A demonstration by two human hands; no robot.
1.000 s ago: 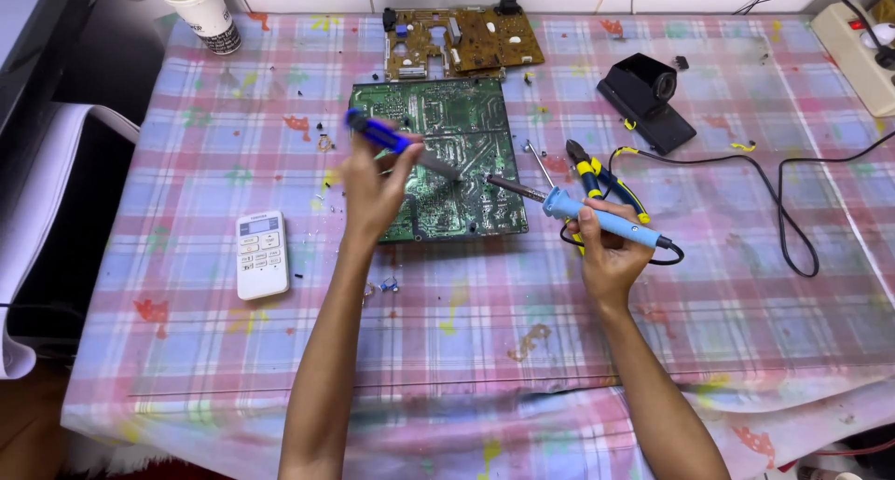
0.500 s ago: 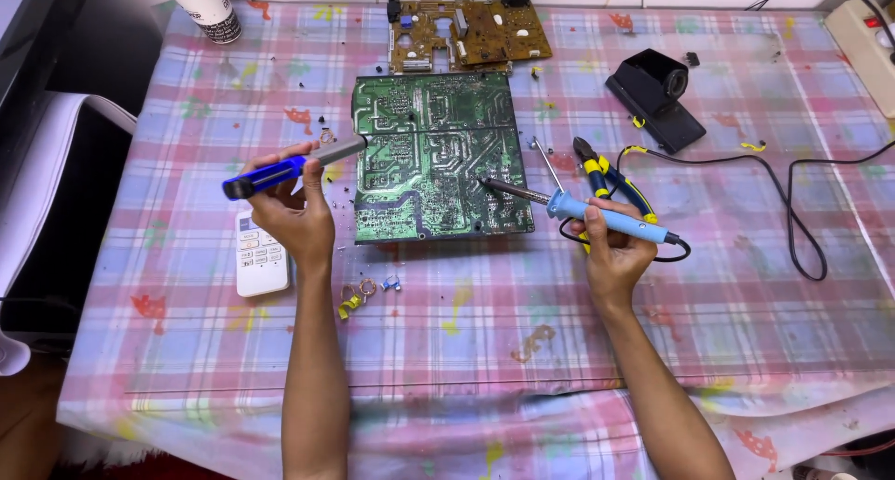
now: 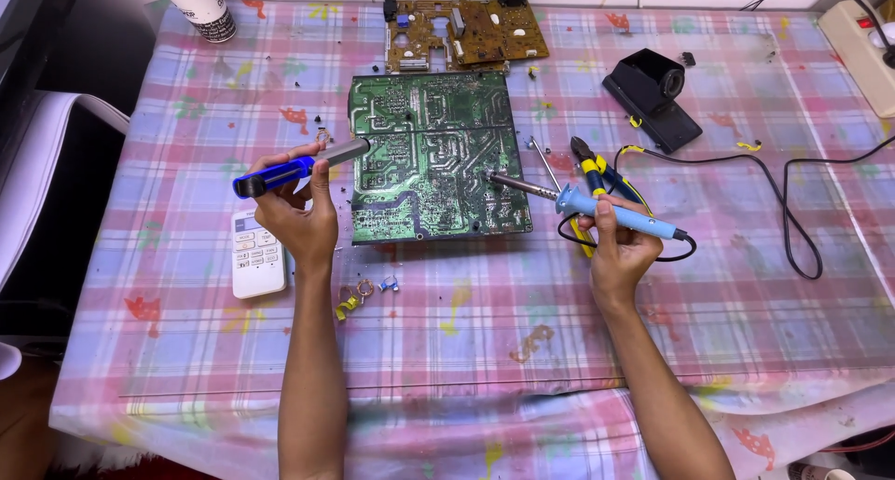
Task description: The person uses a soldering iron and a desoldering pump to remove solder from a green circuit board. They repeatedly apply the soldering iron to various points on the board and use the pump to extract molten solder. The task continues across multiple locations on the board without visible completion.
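A green circuit board point(image 3: 429, 154) lies solder side up in the middle of the table. My left hand point(image 3: 300, 217) grips a blue desoldering pump point(image 3: 296, 169), held level at the board's left edge with its metal tip touching or just over that edge. My right hand point(image 3: 620, 252) grips a light blue soldering iron point(image 3: 597, 207). The iron's tip rests on the board's right part. A black cable runs from the iron's rear to the right.
A brown circuit board point(image 3: 466, 33) lies behind the green one. A black iron stand point(image 3: 653, 96), yellow-handled cutters point(image 3: 597, 177), a white remote point(image 3: 256, 256), a paper cup point(image 3: 198, 6) and a power strip point(image 3: 862, 28) sit around. Small wire scraps point(image 3: 364, 289) lie near the front.
My left hand pulled the pump off the board's middle to its left edge and turned it level. My right hand kept the iron on the board.
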